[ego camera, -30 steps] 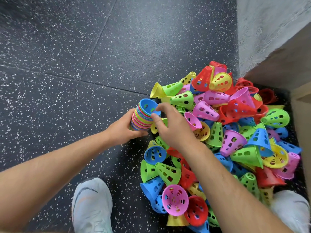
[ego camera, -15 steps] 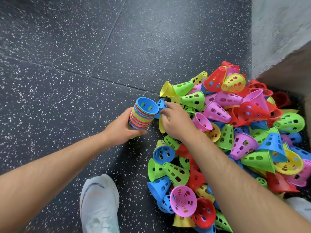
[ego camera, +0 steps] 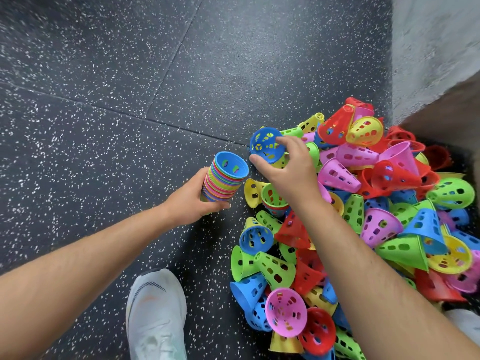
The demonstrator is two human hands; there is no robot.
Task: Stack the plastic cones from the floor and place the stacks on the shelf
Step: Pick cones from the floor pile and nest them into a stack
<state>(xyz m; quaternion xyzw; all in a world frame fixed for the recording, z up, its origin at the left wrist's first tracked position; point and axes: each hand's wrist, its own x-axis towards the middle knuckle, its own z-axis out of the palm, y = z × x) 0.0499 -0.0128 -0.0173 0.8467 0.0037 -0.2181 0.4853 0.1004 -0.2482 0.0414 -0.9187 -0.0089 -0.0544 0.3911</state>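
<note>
My left hand grips a nested stack of multicoloured cones, its open blue top tilted up and to the right, low over the floor. My right hand holds a single blue perforated cone by its rim, lifted just right of and above the stack, its open mouth facing me. A big heap of loose cones in pink, green, red, yellow and blue lies on the floor under and to the right of my right arm.
Black speckled rubber floor stretches left and ahead. A grey wall and a wooden shelf edge stand at the upper right. My white shoe is at the bottom centre, another shoe at the lower right.
My right hand picked a blue cone out of the heap and raised it beside the stack. The left hand kept hold of the stack, nearly still.
</note>
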